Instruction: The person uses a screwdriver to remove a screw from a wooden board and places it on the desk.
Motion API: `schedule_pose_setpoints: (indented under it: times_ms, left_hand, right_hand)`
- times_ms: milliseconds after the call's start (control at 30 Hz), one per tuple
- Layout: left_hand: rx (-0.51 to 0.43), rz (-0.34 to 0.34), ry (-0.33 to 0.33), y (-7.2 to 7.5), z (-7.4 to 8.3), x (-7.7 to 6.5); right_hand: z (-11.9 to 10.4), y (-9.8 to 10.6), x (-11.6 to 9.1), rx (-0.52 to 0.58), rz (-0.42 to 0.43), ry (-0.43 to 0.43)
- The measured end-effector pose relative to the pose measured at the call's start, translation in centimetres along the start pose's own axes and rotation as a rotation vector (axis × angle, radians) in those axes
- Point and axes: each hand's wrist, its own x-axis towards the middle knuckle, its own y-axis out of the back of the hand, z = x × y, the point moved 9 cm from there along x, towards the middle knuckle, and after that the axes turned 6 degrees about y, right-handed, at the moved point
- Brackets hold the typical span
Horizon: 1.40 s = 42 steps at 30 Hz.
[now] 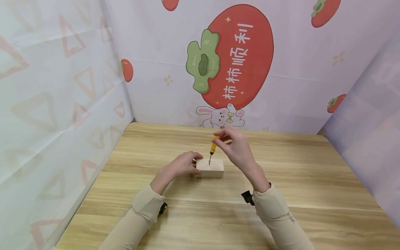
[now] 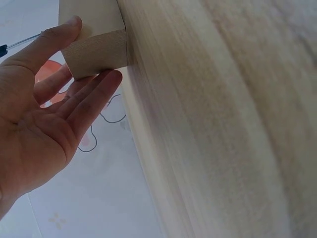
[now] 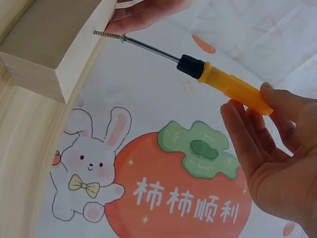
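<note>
A pale wooden block (image 1: 210,173) lies on the table, and a screw (image 3: 109,34) stands in its top face with much of its thread showing. My left hand (image 1: 182,164) grips the block's left end, the thumb on the near side and the fingers on the far side. The yellow and black screwdriver (image 3: 225,83) points down, tilted slightly, with its tip at the screw head. My right hand (image 1: 235,147) pinches the end of its yellow handle between thumb and fingertips. In the left wrist view the thumb and fingers (image 2: 96,101) hold the block's end (image 2: 96,52).
The wood-grain table (image 1: 300,180) extends around the block on all sides. Behind it hangs a printed backdrop (image 1: 156,93) with a persimmon and a rabbit. More cloth (image 1: 56,121) hangs at the left side, and another sheet (image 1: 372,139) at the right.
</note>
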Motion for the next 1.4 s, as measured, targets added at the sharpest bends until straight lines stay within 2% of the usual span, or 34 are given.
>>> schedule_pose_setpoints:
  times_ms: [167,300,433,700,1000,1200,1400]
  left_hand:
    - [-0.001,-0.004,0.007,0.0,0.0,0.0]
    - [-0.013,-0.010,0.018,0.0,-0.1,0.0]
    - [-0.024,-0.010,0.024,-0.1,-0.1,0.1]
    - [-0.010,-0.002,0.009,-0.2,-0.2,0.3]
    - [-0.007,-0.001,0.010,-0.1,-0.2,0.3]
    - [-0.013,-0.013,0.020,-0.2,-0.2,0.1]
    - [-0.022,-0.014,0.012,-0.1,-0.1,0.1]
  right_hand:
    - [-0.5,-0.1,0.2,0.099,-0.107,0.042]
    - [-0.1,-0.2,0.2,0.161,-0.171,-0.007]
    - [0.7,-0.1,0.3,0.152,-0.131,-0.070]
    - [0.8,0.4,0.1,0.079,-0.007,-0.068]
    - [1.8,0.4,0.0,0.102,-0.026,-0.076]
    - [1.8,0.4,0.0,0.113,-0.076,-0.039]
    - [2.1,0.6,0.0,0.087,-0.029,-0.054]
